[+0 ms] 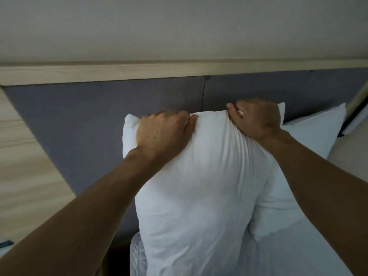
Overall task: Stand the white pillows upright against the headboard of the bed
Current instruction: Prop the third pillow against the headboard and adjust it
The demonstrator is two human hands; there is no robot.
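Observation:
A white pillow (201,186) stands upright on the bed in front of the grey padded headboard (85,120). My left hand (163,134) grips its top edge near the left corner. My right hand (256,118) pinches the top edge near the right corner. A second white pillow (310,134) leans against the headboard to the right, partly hidden behind the first pillow and my right forearm.
A light wooden ledge (179,71) runs along the top of the headboard, with a pale wall above. A wooden panel (23,156) stands at the left. White bedding (288,253) covers the mattress at the lower right.

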